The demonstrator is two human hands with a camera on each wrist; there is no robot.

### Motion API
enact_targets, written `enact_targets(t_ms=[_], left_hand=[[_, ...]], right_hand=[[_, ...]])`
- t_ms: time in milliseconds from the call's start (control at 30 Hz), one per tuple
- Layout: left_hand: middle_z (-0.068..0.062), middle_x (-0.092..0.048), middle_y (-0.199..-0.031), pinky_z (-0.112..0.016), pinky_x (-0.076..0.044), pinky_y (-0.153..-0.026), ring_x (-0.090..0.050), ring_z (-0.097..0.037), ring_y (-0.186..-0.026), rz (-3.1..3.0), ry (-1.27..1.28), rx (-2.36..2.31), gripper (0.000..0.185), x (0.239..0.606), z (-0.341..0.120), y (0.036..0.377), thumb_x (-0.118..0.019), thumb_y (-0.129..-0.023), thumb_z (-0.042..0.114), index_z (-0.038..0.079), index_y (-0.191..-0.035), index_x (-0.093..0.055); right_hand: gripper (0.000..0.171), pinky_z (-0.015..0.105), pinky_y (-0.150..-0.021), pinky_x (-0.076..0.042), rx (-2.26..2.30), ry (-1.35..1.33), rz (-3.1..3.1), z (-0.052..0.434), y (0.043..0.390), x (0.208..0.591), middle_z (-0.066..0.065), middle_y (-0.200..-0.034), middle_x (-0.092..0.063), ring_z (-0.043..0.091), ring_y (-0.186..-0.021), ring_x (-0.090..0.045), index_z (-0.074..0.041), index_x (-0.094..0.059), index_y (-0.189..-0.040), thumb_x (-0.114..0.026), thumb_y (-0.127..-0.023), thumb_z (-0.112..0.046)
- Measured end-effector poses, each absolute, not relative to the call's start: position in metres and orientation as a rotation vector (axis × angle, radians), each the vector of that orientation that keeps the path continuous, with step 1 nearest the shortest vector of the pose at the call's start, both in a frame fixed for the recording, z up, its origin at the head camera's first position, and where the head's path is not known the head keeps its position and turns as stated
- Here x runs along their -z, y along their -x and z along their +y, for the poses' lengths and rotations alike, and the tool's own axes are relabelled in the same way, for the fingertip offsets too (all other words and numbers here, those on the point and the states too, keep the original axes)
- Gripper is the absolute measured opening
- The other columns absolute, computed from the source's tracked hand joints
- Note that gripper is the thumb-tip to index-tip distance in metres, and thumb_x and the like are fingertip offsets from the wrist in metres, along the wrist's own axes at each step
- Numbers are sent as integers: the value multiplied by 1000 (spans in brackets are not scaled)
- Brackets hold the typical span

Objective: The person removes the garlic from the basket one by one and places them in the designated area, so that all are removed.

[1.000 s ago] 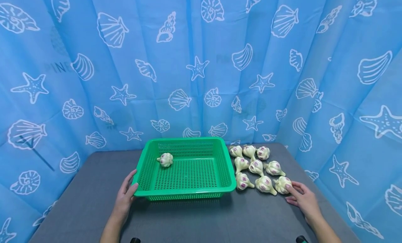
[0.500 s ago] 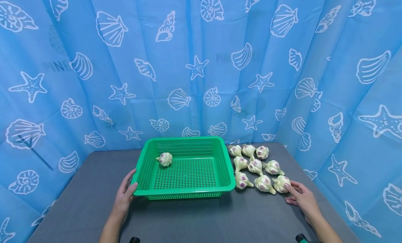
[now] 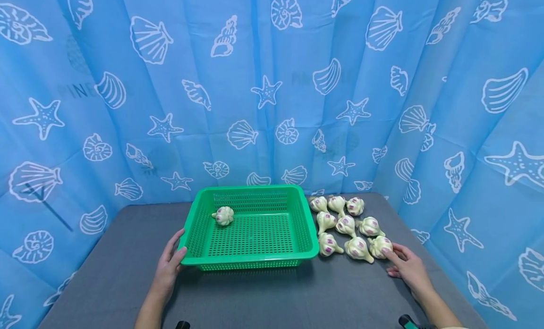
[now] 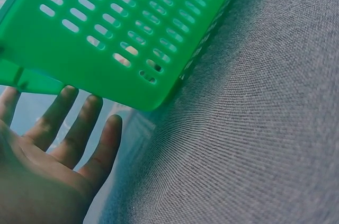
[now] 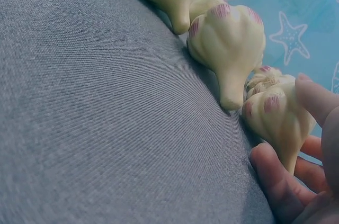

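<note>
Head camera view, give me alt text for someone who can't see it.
A green basket holding one garlic bulb sits on a grey table. The left hand touches its left rim; the right hand touches the nearest of nine bulbs beside it.

Basket sits on the table, its near-left corner against the fingers of the left hand; one garlic bulb lies inside, in the far-left part, beyond that hand. To the right of the basket, a cluster of garlic bulbs lies on the table in rows, just left of and beyond the right hand. The nearest-right bulb touches that hand's fingertips; the curtain hangs behind everything.
</note>
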State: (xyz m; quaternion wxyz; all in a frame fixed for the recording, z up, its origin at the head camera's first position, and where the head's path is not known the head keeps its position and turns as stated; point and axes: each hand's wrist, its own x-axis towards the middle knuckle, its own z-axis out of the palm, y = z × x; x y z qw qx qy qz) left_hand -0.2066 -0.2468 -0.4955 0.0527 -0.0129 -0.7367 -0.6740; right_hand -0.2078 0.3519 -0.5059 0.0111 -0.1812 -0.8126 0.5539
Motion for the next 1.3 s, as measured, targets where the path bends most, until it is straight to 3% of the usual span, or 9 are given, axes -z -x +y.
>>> enact_targets(t_ms=[433, 733, 1300], left_hand=[[-20, -28, -150, -27, -46, -83, -51, -4, -106, -2236, 52, 2052, 57, 494, -248, 205, -42, -106, 31, 17, -156, -19], [-20, -27, -151, -27, -46, -83, -51, -4, -107, -2229, 59, 2065, 56, 494, -248, 206, -42, -106, 30, 18, -156, -19], [-21, -25, -151, -25, -47, -81, -52, -3, -107, -2180, 113, 2084, 56, 498, -249, 207, -42, -106, 27, 12, -155, -19]], right_hand=[[86, 30, -67, -55, -1801, 535, -2500, 350, 204, 501, 32, -147, -26, 14, -73, -65, 6, -24, -149, -58, -93, -51], [75, 31, -69, -55, -1779, 488, -2500, 348, 202, 501, 33, -143, -31, 11, -77, -64, 8, -29, -146, -62, -95, -37], [76, 34, -67, -55, -1770, 512, -2466, 347, 203, 497, 33, -145, -30, 13, -76, -66, 5, -28, -147, -62, -95, -38]])
